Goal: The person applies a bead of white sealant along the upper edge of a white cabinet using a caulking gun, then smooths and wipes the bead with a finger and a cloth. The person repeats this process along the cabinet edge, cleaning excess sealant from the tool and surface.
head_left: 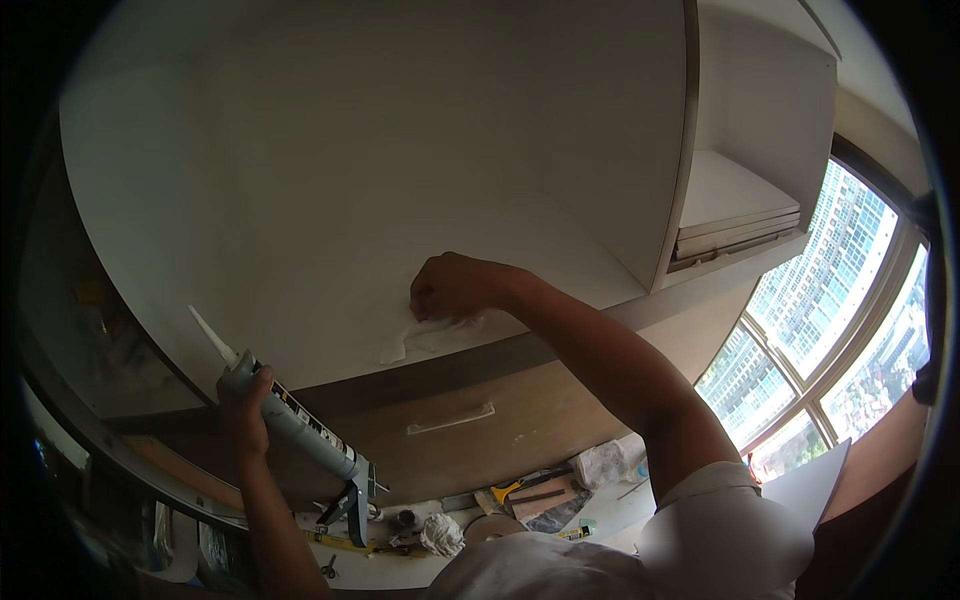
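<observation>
My left hand (245,415) is wrapped around the front of a caulking gun (315,435). The gun's long white nozzle points up and left, and its trigger end hangs down toward the lower middle. My right hand (450,285) is curled closed just over the white cabinet floor (320,315), at its front part. Whatever lies between its fingers is hidden. Below that hand, a smeared, wavy line of white sealant (430,340) runs on the surface near the cabinet's front edge. I cannot tell whether the fingertips touch it.
Beneath the cabinet is a brown drawer front (370,435) with a pale handle (450,418). Lower down lie a crumpled white rag (441,535), a yellow-handled tool (507,491), a plastic bag (603,464) and scissors (328,568). A window (825,280) stands at the right, beside stacked white boards (735,195).
</observation>
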Action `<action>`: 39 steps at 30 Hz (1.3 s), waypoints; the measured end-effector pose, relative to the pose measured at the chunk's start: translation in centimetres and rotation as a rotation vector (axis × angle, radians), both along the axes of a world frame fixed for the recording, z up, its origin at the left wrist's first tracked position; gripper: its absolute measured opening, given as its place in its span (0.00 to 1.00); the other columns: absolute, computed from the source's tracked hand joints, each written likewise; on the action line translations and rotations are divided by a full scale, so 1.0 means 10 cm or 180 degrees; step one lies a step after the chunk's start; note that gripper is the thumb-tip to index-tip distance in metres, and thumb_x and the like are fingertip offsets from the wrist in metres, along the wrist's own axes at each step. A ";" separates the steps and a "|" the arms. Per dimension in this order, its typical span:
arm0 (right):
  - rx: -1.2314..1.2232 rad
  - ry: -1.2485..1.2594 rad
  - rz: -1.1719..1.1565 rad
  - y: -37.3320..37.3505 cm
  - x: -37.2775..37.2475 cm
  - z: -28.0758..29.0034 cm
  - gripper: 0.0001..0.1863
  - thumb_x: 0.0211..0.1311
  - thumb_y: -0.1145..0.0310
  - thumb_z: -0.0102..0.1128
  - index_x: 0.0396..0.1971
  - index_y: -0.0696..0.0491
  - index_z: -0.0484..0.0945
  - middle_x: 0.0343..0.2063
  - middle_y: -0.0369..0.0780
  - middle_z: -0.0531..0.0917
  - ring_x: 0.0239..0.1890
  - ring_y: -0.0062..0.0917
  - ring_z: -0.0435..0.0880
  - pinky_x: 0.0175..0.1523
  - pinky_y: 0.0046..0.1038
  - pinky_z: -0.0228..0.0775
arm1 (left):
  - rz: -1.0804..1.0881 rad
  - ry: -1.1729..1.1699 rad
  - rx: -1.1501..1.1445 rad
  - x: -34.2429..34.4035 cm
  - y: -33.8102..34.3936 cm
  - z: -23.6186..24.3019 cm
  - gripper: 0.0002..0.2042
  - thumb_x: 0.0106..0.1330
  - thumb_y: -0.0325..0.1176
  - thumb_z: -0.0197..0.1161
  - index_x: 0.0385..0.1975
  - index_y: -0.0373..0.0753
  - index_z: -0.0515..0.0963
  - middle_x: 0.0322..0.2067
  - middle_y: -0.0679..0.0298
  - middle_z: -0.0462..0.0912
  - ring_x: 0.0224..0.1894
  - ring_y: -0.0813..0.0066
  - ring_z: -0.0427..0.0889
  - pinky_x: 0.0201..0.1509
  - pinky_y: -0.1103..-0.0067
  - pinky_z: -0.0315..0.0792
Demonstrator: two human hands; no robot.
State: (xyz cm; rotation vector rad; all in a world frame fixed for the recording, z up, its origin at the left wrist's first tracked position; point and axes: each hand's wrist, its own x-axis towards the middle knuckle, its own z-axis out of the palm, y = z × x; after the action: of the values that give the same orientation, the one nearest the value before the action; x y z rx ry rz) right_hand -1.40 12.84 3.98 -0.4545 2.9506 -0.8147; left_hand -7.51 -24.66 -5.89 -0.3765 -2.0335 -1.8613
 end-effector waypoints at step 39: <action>0.0226 0.1571 -0.0845 0.12 0.57 -0.05 0.14 0.57 0.74 0.75 0.43 0.53 0.84 0.43 0.39 0.79 0.46 0.31 0.84 0.53 0.34 0.78 | -0.0549 0.0425 0.0081 0.16 0.11 0.21 0.13 0.60 0.37 0.76 0.28 0.36 0.79 0.24 0.64 0.83 0.26 0.78 0.82 0.35 0.76 0.76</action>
State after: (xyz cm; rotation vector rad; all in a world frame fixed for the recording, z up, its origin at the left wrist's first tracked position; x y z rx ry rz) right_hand 4.32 14.09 3.51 -0.2965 3.5438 -0.6970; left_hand -5.90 -23.59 -3.78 -0.6697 -1.9400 -1.9027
